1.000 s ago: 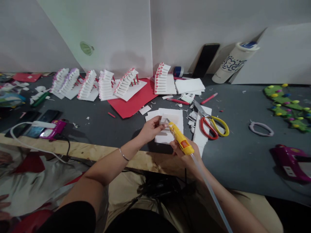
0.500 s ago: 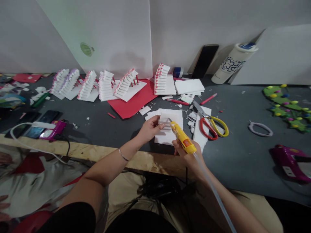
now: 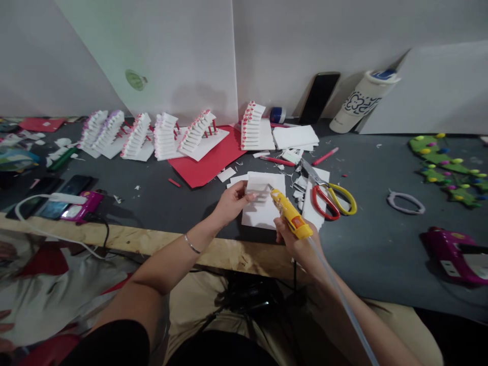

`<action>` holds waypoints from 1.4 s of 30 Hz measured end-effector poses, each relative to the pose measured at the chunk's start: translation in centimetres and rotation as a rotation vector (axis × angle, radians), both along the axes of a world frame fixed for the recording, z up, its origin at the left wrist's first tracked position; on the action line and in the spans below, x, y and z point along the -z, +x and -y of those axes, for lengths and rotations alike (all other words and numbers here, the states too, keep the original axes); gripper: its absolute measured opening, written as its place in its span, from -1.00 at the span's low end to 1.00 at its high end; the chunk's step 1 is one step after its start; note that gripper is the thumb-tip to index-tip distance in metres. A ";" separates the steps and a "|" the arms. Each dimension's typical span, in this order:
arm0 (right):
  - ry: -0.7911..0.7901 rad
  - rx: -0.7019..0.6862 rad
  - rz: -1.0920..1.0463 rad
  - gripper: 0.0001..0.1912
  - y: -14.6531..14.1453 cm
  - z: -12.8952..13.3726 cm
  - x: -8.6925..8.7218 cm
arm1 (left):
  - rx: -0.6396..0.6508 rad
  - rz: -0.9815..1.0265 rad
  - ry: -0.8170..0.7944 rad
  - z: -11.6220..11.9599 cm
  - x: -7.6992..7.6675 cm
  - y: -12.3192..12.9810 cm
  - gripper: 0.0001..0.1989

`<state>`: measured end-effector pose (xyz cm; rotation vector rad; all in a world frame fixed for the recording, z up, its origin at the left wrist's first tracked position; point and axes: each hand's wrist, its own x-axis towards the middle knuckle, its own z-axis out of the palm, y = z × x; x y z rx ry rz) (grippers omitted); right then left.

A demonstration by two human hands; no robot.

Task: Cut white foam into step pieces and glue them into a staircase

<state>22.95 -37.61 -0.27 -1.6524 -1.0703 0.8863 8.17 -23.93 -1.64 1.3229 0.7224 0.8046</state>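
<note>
My left hand (image 3: 231, 203) pinches a small folded white foam piece (image 3: 257, 189) just above a white foam sheet (image 3: 263, 213) on the grey mat. My right hand (image 3: 293, 238) grips a yellow hot glue gun (image 3: 292, 221). Its metal tip is close to the right edge of the foam piece, and I cannot tell if they touch. A long transparent glue stick (image 3: 343, 300) runs from the rear of the gun towards the lower right, along my right forearm.
Red-and-yellow-handled scissors (image 3: 330, 198) lie right of the sheet among white scraps. Several white stepped foam models stand at the back, beside a red foam sheet (image 3: 202, 162). A wooden table edge (image 3: 160, 241) runs in front, with phones and a white cable to the left.
The glue gun's tip has shifted slightly right along the foam piece. The whole scene has drifted a little in view as my head moved.
</note>
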 end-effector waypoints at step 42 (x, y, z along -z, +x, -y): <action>0.169 0.176 -0.413 -0.64 1.4 -3.4 1.2 | -0.017 0.027 -0.356 2.5 -0.8 1.5 -0.50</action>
